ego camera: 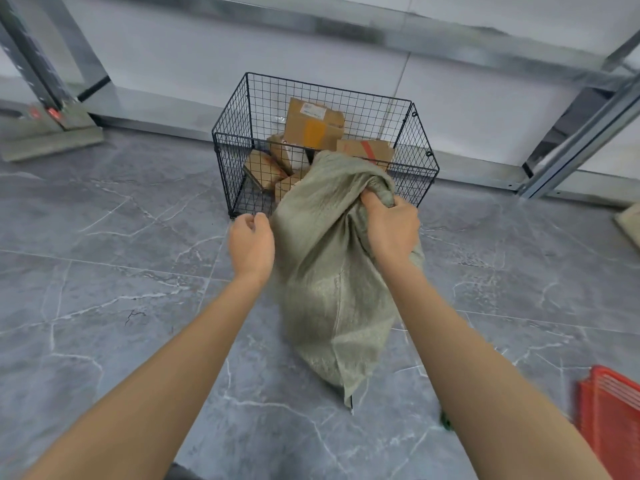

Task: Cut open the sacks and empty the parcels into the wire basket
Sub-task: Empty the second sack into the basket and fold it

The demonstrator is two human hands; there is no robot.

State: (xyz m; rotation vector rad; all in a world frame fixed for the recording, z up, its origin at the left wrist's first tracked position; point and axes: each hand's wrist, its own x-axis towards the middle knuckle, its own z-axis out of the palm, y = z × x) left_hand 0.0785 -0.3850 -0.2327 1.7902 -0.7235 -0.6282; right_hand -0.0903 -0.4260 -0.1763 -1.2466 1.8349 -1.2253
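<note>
The right hand's (pixel 391 230) fingers (pixel 372 202) are clenched into a bunched fold of the sack (pixel 329 289), just in front of the basket (pixel 235 150). The left hand (pixel 251 244) is curled on nothing I can see, just beside the sack's edge, at the basket's near corner.

The sack's top end lies over the basket's front rim and the rest hangs limp before it, down toward the floor (pixel 104 271). Brown parcels (pixel 313 123) sit heaped inside the basket (several, tilted every way). Behind it stands a metal rack (pixel 571 133) – and well off to its near right, a red crate (pixel 613 420).
</note>
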